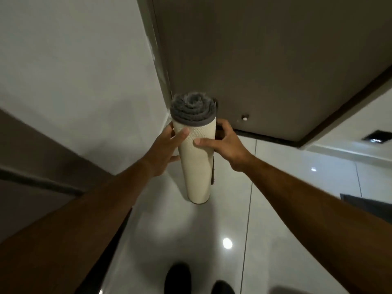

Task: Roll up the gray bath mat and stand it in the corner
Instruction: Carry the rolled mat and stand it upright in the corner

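The bath mat [196, 164] is rolled into a tight tube, cream backing outside and gray pile spiralling at its top end. It stands upright with its lower end on the white floor tiles, just in front of the corner where the white wall meets a brown door. My left hand [164, 149] wraps the tube's upper left side, thumb on the front. My right hand [226, 143] grips its upper right side, thumb across the front and fingers behind.
A brown door [265, 60] with a small metal stop near its bottom stands behind the roll. The white wall [84, 71] is to the left. A dark floor drain [376, 137] lies at far right. My shoes [180, 279] show at the bottom edge.
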